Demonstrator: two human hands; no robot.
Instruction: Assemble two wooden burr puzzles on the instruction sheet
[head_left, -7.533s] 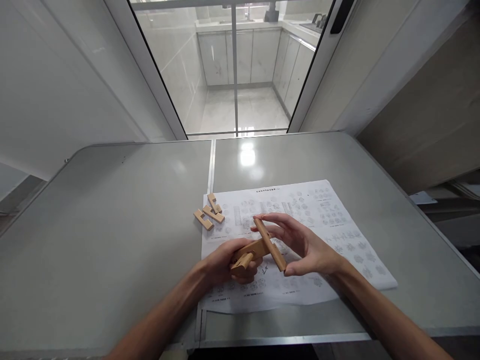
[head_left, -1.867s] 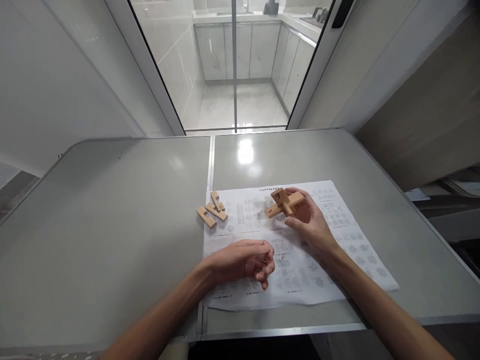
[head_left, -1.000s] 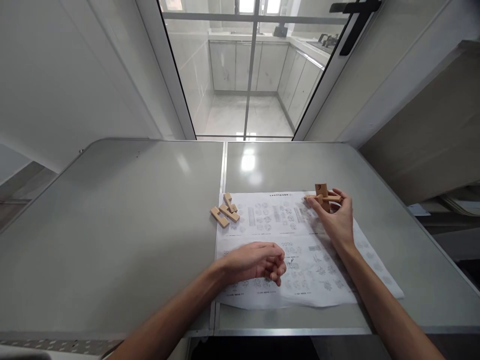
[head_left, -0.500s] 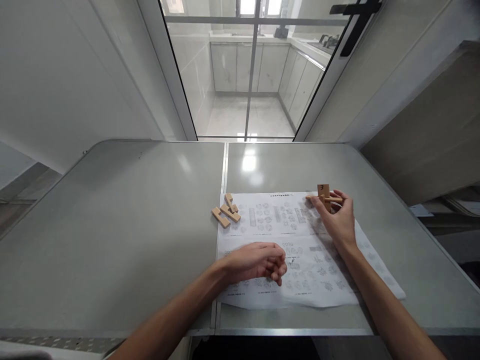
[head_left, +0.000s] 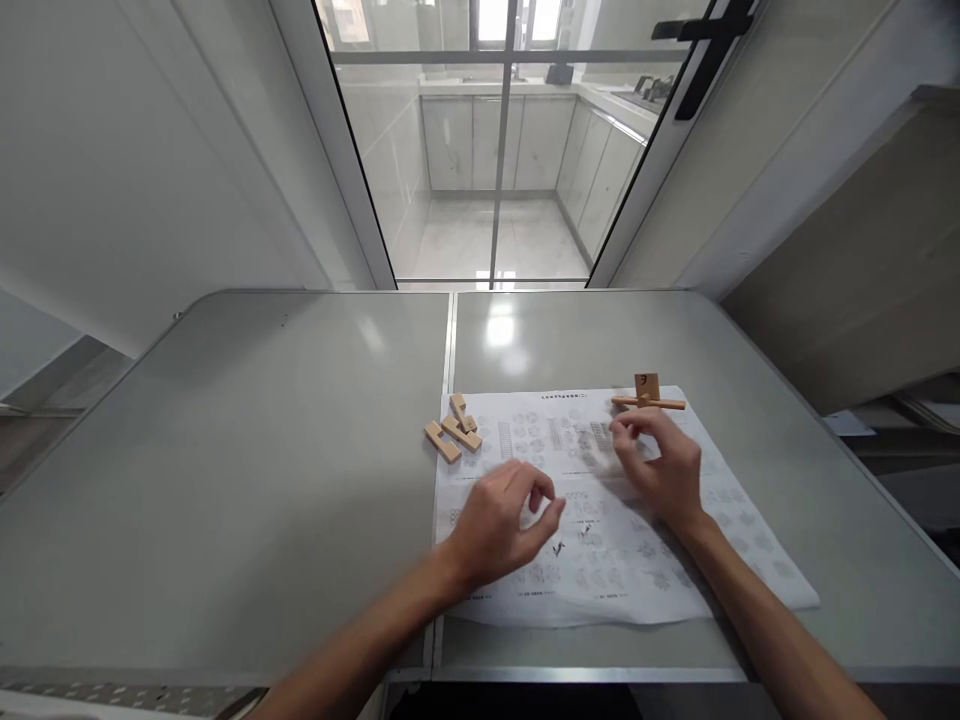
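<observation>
My left hand (head_left: 501,525) is over the lower left of the printed paper sheet (head_left: 637,595), fingers curled and thumb slightly apart, with nothing visible between them. Two small dark bits (head_left: 559,549) lie on the paper just right of it. Higher on the sheet, my right hand (head_left: 664,465) has thumb and index tips drawn together in a pinch; anything between them is too small to make out. Just beyond it a flat wooden piece marked with a dark figure (head_left: 646,384) stands upright, with a thin wooden rod (head_left: 670,404) lying crosswise in front. Neither hand touches these pieces.
Several notched wooden blocks (head_left: 442,442) lie loosely together at the sheet's upper left corner. A grey table (head_left: 300,420) with a metal seam down its middle carries everything. Behind its far edge stands a glass door (head_left: 465,235) with a black handle (head_left: 709,45).
My right hand has let go of the wooden piece and rod and drawn back toward me. My left hand has turned palm-down and shifted slightly left, uncovering a dark bit.
</observation>
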